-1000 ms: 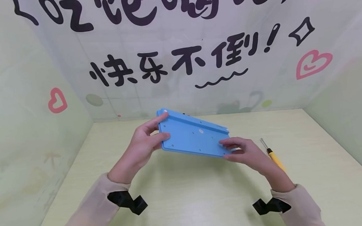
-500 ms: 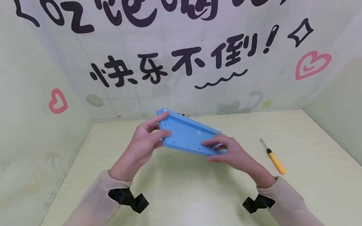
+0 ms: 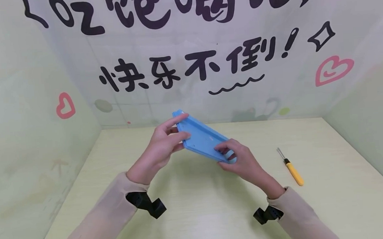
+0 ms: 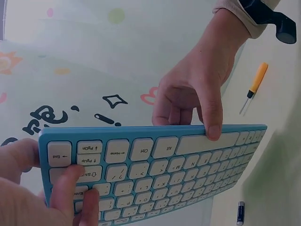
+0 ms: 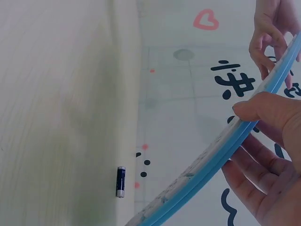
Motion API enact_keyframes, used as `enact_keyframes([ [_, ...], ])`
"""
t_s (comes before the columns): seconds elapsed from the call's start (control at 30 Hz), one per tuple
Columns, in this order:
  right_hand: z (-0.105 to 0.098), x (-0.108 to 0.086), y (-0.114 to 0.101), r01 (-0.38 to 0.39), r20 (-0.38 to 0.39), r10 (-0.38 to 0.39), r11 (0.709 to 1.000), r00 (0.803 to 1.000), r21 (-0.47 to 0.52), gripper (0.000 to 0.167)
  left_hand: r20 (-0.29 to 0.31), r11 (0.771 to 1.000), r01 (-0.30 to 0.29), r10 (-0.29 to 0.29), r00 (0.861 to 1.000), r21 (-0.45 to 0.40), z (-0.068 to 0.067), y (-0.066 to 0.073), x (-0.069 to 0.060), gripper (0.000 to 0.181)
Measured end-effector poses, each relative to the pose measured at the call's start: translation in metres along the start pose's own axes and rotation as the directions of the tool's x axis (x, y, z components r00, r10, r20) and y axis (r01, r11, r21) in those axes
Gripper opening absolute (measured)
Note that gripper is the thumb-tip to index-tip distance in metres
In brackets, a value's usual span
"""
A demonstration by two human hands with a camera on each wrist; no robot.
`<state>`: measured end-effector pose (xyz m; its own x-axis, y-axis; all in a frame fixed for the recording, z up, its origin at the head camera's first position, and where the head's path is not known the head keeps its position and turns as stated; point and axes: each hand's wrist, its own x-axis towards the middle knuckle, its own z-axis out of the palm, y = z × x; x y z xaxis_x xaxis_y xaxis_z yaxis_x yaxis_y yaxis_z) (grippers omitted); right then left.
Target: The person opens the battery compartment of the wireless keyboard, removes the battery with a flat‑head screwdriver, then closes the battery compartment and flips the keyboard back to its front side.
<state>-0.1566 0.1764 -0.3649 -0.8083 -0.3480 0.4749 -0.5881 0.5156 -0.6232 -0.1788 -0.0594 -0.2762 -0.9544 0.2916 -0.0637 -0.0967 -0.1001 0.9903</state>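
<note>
A blue keyboard (image 3: pixel 200 139) with white keys (image 4: pixel 176 181) is held tilted above the table, its underside towards the head camera. My left hand (image 3: pixel 163 144) grips its left end, with fingertips on the keys in the left wrist view. Near the other end, my right hand (image 3: pixel 239 158) holds the keyboard by its edge. In the left wrist view its thumb rests over the long space bar (image 4: pixel 188 143), while its other fingers are partly hidden behind the keyboard. The keyboard appears almost edge-on in the right wrist view.
A screwdriver (image 3: pixel 293 172) with a yellow handle lies on the pale table (image 3: pixel 196 213), right of the hands. A dark battery (image 5: pixel 121 181) with a silvery end lies on the table too; the keyboard hides it in the head view. Printed cloth walls (image 3: pixel 165 106) surround the table.
The keyboard has turned and tilted more steeply, so its underside looks narrower. My right hand has moved left with its end, uncovering the screwdriver's handle. My left hand keeps its grip.
</note>
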Motion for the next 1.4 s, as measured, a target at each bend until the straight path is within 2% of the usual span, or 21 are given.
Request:
enact_keyframes([
  [0.33,-0.001,-0.003,0.0,0.042,-0.122,-0.046,0.999,0.991,-0.029,0.035,-0.053,0.999,-0.032,0.032,0.998,-0.001,0.025,0.01,0.007,0.055],
  [0.73,-0.004,-0.006,-0.008,-0.049,-0.207,0.027,0.994,0.978,-0.102,0.037,-0.003,0.995,-0.094,0.094,0.996,0.034,0.047,0.015,0.012,0.053],
  [0.93,-0.005,-0.006,-0.01,-0.039,-0.238,0.018,0.996,0.971,-0.083,0.036,0.011,0.987,-0.146,0.146,0.989,0.062,0.058,0.019,0.015,0.052],
  [1.17,-0.006,-0.007,-0.012,-0.03,-0.328,0.009,0.998,0.945,-0.059,0.033,0.003,0.976,-0.188,0.189,0.982,0.105,0.072,0.024,0.018,0.049],
  [1.4,-0.008,-0.008,-0.018,-0.065,-0.395,0.05,0.998,0.917,-0.026,0.03,0.014,0.969,-0.205,0.205,0.979,0.139,0.083,0.029,0.018,0.05],
])
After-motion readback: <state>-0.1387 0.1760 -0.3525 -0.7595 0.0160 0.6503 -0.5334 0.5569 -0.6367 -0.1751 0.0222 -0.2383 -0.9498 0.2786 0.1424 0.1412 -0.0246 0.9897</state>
